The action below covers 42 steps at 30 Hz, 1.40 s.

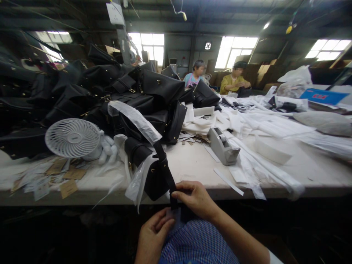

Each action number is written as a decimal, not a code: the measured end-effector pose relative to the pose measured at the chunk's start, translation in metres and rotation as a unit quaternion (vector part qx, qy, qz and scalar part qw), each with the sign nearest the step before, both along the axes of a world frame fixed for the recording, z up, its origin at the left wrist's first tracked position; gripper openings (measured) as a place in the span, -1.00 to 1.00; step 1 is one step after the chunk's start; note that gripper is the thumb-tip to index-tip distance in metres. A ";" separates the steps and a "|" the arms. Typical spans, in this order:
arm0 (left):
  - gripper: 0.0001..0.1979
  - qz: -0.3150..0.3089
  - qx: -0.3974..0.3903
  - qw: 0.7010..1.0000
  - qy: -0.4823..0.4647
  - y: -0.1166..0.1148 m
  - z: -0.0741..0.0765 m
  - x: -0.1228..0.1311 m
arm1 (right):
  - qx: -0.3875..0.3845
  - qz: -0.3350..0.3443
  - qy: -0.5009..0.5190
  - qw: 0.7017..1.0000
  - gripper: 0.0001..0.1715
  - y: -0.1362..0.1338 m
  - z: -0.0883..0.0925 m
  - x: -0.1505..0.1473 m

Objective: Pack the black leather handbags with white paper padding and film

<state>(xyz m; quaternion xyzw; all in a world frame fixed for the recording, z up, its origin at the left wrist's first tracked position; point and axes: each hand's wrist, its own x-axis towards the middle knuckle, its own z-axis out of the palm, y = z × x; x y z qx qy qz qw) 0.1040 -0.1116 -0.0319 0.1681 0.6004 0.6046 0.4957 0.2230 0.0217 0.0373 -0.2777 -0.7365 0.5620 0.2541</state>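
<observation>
A black bag strap (166, 174) runs from the table down toward my lap. Its upper part is wrapped in white padding (137, 121). My right hand (194, 198) pinches the strap near its lower end, thumb against fingers. Below it, my left hand (156, 229) is closed on a small translucent plastic piece (173, 217) at the strap's end. The strap lies over a small black bag (150, 176) at the table's front edge, with clear plastic wrapping (140, 179) hanging beside it.
A large pile of black bags (162, 88) covers the left and back. A white fan (73, 137) stands by paper tags (68, 187). A grey tape dispenser (224, 146) and white padding sheets (272, 121) lie right. Two people (235, 82) sit across.
</observation>
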 end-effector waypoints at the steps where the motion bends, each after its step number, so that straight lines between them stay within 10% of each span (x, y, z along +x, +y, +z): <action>1: -0.43 0.002 0.004 1.000 -0.007 0.001 0.001 0.000 | -0.001 0.001 -0.001 1.000 -0.85 0.000 -0.001 0.000; 13: -0.41 0.046 0.048 0.996 -0.063 0.025 0.015 0.005 | 0.106 -0.018 0.018 0.994 -0.73 -0.002 0.000 0.004; 19: -0.45 0.097 0.092 0.989 -0.059 0.043 0.041 0.009 | 0.023 -0.045 0.019 0.999 -0.57 -0.009 -0.014 0.017; 42: -0.63 0.203 0.094 0.940 0.257 0.054 0.073 -0.015 | -0.093 0.072 0.099 0.988 -0.59 0.034 0.020 -0.029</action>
